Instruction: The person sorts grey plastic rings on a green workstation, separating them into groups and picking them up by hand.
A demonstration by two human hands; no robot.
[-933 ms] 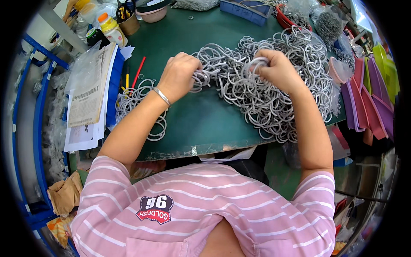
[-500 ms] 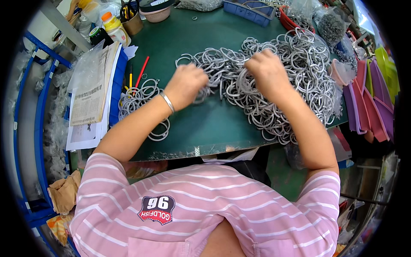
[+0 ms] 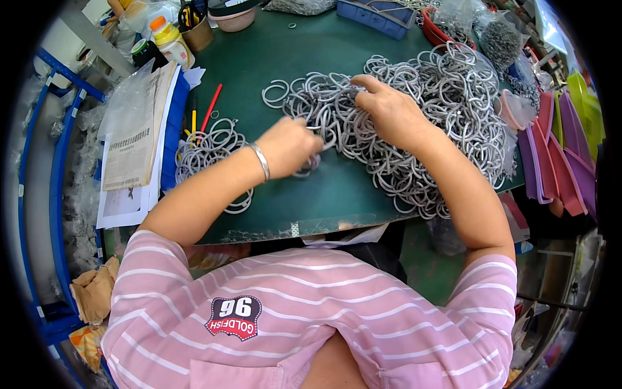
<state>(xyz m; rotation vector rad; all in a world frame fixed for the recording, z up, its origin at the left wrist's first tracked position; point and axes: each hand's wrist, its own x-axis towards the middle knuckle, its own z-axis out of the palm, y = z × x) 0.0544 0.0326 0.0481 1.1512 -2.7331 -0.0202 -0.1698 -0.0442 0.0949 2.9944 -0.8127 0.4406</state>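
Note:
A big tangled heap of grey metal rings [image 3: 447, 129] covers the right half of the green table. Over its left part is my right hand [image 3: 392, 115], thumb and forefinger apart above the rings; its other fingers are partly hidden. My left hand [image 3: 289, 148] is closed at the heap's left edge, slightly blurred, with a few grey rings [image 3: 307, 170] showing under its fingers. Further left, beyond my left forearm, lies a smaller cluster of the same rings [image 3: 210, 150]. One ring [image 3: 275, 94] sticks out at the heap's far left end.
Red and yellow pens [image 3: 212, 107] lie beside a blue tray [image 3: 173, 146] with papers on the left. Bottles [image 3: 172, 44] and a cup of scissors [image 3: 197, 35] stand behind. At the back are a blue bin [image 3: 377, 19] and a red bowl [image 3: 447, 32]; pink and purple bins [image 3: 560, 162] stand right.
My left hand has shifted a little right and nearer to me, along with the rings under it. My right hand has moved left, and its thumb and forefinger have spread apart.

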